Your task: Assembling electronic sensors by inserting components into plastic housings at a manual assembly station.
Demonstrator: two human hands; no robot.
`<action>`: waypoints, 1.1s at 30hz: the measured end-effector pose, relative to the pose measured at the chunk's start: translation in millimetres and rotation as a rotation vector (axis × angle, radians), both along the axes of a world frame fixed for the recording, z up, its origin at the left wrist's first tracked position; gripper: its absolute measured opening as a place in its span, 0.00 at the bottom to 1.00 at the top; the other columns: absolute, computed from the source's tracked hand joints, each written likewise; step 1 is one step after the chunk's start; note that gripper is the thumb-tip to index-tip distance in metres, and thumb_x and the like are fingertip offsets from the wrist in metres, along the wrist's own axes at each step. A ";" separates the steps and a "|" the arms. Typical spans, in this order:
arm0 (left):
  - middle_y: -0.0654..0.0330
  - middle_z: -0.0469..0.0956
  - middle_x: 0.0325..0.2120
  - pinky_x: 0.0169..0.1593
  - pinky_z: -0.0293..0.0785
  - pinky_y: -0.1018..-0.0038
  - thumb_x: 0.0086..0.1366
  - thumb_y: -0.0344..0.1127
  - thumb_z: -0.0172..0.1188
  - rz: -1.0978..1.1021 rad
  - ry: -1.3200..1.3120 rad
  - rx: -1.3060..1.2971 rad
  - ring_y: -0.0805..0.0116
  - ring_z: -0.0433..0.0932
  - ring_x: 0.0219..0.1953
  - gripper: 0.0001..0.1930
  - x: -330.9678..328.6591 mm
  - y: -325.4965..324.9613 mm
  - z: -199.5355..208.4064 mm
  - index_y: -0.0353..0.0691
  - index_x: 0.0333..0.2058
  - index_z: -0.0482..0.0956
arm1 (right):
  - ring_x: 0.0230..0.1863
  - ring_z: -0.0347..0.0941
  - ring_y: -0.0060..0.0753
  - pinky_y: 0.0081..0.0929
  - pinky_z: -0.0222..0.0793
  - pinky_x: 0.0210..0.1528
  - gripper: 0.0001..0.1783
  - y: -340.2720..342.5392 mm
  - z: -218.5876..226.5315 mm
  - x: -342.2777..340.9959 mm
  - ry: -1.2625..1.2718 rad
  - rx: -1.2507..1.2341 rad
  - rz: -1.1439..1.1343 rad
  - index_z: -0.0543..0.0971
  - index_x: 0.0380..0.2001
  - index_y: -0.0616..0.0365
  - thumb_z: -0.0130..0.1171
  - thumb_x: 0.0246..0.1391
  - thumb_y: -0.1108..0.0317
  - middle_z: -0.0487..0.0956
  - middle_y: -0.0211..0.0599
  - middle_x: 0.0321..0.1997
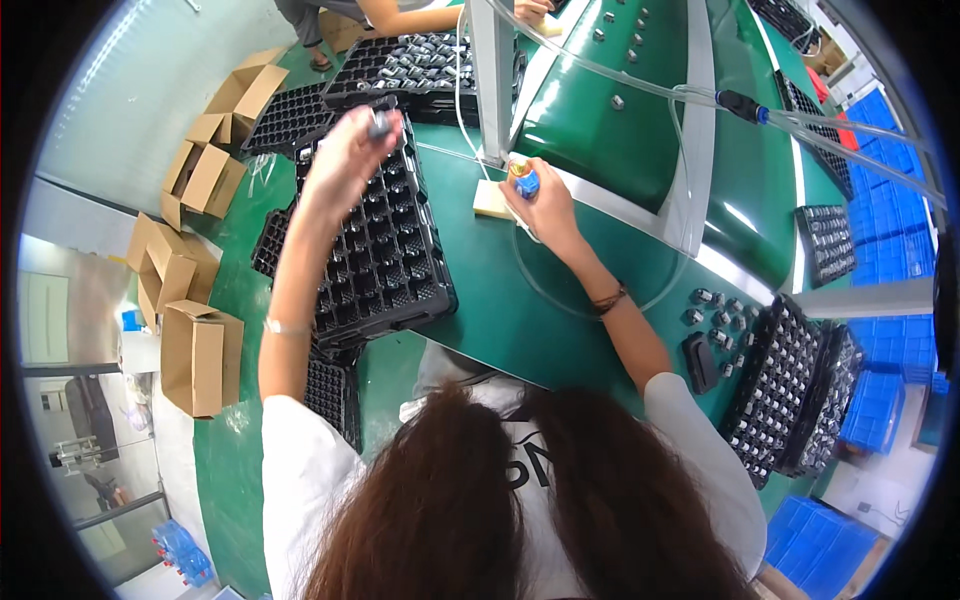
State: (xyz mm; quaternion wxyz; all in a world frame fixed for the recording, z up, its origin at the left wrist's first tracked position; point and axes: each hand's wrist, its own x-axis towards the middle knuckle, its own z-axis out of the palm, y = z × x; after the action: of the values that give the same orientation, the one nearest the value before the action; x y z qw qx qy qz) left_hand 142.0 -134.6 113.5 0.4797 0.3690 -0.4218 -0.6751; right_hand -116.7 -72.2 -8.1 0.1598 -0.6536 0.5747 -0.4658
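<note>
My left hand (pixel 348 160) is raised over the far end of a black compartment tray (pixel 432 255), its fingers closed on a small dark-and-silver part (pixel 379 124), blurred. Many of the tray's pockets show dark bottoms. My right hand (pixel 548 205) grips a small blue-and-yellow tool (pixel 524 180) beside the metal post; its exact kind I cannot make out. Just left of that hand, a pale yellow block (pixel 491 199) lies on the green table (pixel 480 330). A clear hose (pixel 530 280) loops across the tabletop below my right wrist.
A metal post (pixel 492 90) rises between my hands. Beyond it runs a green conveyor belt (pixel 610 130) with several small parts. Loose metal parts (pixel 720 318), a black holder (pixel 701 362) and filled trays (pixel 775 385) lie right. Cardboard boxes (pixel 200 360) stand left; a co-worker's arm (pixel 415 18) reaches in beyond.
</note>
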 end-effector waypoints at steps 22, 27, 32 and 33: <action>0.64 0.75 0.40 0.50 0.67 0.80 0.66 0.34 0.52 0.030 0.309 0.345 0.76 0.73 0.42 0.16 -144.6 140.8 -115.2 0.34 0.50 0.70 | 0.32 0.73 0.36 0.30 0.68 0.37 0.21 -97.4 -15.5 -125.9 -0.115 -0.150 -0.285 0.73 0.40 0.60 0.58 0.52 0.53 0.76 0.40 0.32; 0.64 0.75 0.41 0.48 0.68 0.82 0.64 0.33 0.54 0.092 0.309 0.304 0.76 0.73 0.43 0.16 -142.9 130.4 -114.9 0.34 0.49 0.72 | 0.31 0.69 0.15 0.15 0.64 0.32 0.12 -10.5 19.4 -72.9 -0.936 0.266 0.192 0.75 0.36 0.61 0.54 0.56 0.63 0.75 0.25 0.30; 0.64 0.75 0.42 0.48 0.67 0.83 0.64 0.34 0.55 0.064 0.268 0.252 0.79 0.72 0.43 0.16 -142.4 131.8 -110.1 0.34 0.49 0.72 | 0.38 0.68 0.19 0.17 0.63 0.41 0.09 34.5 12.4 -38.4 -0.780 0.375 0.308 0.72 0.38 0.59 0.49 0.56 0.66 0.73 0.30 0.37; 0.64 0.75 0.42 0.48 0.67 0.83 0.64 0.34 0.55 0.060 0.267 0.252 0.79 0.72 0.43 0.16 -143.5 132.1 -108.2 0.34 0.49 0.72 | 0.38 0.69 0.19 0.17 0.64 0.41 0.09 39.1 7.9 -39.1 -0.748 0.383 0.326 0.72 0.38 0.58 0.50 0.56 0.67 0.73 0.31 0.37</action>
State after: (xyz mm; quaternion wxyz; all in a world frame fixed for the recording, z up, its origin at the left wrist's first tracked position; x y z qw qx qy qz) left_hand -1.5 -2.4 5.4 0.5014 0.3456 -0.2551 -0.7510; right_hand -155.9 -33.2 -0.1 0.5459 -0.4808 0.4427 -0.5243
